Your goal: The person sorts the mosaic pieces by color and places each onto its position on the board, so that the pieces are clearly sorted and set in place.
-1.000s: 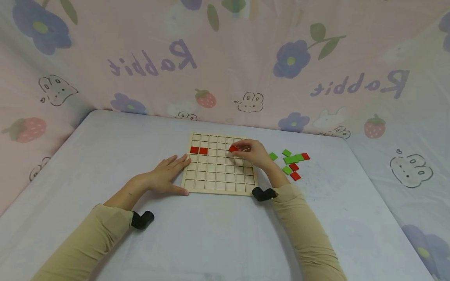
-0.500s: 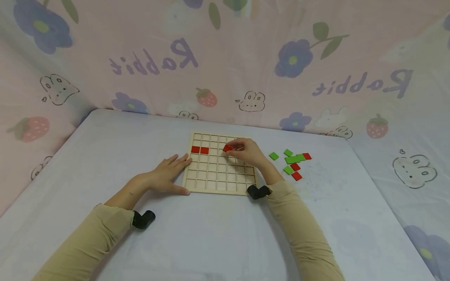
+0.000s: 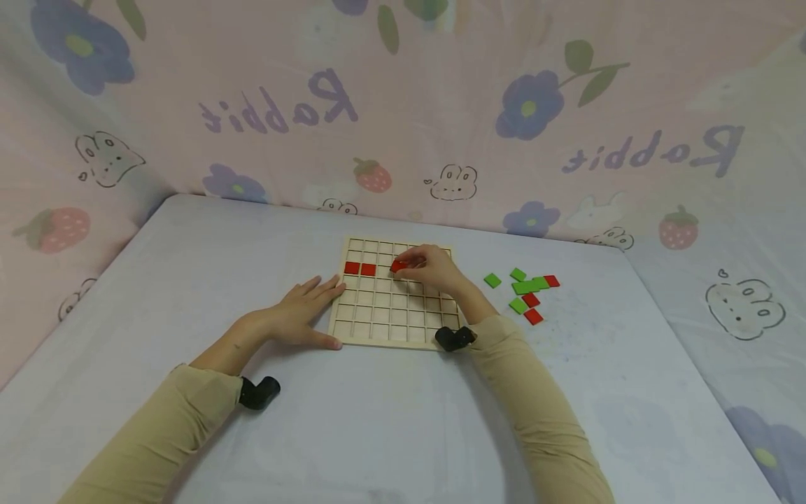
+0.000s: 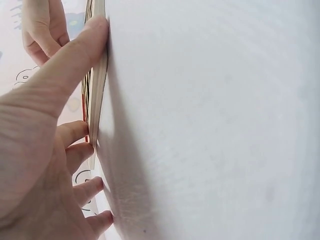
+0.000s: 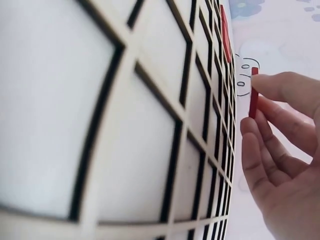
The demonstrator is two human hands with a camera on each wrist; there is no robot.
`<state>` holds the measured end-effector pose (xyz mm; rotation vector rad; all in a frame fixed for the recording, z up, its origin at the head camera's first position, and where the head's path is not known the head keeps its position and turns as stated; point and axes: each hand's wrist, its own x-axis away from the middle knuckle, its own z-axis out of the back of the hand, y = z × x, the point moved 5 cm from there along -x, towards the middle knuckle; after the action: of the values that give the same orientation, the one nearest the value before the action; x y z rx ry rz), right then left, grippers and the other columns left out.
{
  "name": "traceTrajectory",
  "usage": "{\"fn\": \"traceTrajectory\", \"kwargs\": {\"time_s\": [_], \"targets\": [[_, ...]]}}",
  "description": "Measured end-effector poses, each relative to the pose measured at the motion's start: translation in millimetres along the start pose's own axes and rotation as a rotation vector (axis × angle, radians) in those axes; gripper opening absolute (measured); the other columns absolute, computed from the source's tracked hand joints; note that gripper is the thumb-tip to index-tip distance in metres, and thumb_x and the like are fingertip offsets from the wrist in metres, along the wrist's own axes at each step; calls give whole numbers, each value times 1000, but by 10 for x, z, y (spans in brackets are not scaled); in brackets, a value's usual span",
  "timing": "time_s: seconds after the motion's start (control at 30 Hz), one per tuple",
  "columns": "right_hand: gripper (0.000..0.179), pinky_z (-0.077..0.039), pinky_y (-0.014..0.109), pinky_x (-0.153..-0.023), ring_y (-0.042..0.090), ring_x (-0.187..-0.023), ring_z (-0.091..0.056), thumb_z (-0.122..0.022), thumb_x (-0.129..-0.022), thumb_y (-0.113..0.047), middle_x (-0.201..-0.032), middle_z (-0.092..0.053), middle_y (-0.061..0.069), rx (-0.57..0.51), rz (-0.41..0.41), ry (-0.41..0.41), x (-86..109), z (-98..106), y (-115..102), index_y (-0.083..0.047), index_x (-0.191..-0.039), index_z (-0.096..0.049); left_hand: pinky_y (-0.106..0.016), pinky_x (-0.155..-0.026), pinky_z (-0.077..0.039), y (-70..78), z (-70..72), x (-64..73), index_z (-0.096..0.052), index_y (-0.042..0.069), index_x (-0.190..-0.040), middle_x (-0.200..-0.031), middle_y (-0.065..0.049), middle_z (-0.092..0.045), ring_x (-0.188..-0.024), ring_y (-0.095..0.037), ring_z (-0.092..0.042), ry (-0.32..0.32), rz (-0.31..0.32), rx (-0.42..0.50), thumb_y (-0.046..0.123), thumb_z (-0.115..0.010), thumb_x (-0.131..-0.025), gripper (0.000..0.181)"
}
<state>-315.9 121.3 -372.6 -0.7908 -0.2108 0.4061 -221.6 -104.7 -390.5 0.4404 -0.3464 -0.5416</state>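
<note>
A square wooden grid board [image 3: 380,315] lies on the table, two red tiles [image 3: 368,270] side by side in cells near its left edge. My right hand [image 3: 433,268] is over the upper middle of the board and pinches another red tile [image 5: 254,92] between thumb and fingers; in the right wrist view this tile stands off the board's surface. My left hand [image 3: 296,315] lies with fingers spread at the board's left side, fingertips at its edge and thumb [image 4: 95,37] at the near left corner.
To the right of the board several green tiles [image 3: 522,288] and a few red tiles [image 3: 533,317] lie loose on the white table [image 3: 378,420]. A printed cloth [image 3: 403,105] with rabbits and flowers hangs behind the table. Black wrist pieces [image 3: 260,393] sit at both sleeves.
My right hand has moved left across the board with the red tile, towards the two tiles in the grid. My left hand stays in place at the board's edge.
</note>
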Motion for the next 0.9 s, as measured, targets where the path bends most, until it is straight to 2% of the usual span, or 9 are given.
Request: {"fn": "traceTrajectory", "kwargs": {"time_s": [0.4,0.9], "targets": [[30,-49,32,-82,23,-96,-61,-69,-86,-16,-107,-68,10,88,-9,-37,-76,-87,-70,-6,-115,-69,-65,-114,-5,5,6,7,-17,2,-153,-160,-19,-8,-145,-46,-1,-5,10,-11,50,-71,-81,102],[30,-50,32,-84,22,-97,-61,-70,-87,-14,-108,-67,9,108,-20,-62,-131,-161,-75,-7,-116,-68,-66,-113,-4,24,16,21,-17,2,-152,-160,-19,-8,-145,-47,-1,-6,11,-4,48,-72,-81,101]]}}
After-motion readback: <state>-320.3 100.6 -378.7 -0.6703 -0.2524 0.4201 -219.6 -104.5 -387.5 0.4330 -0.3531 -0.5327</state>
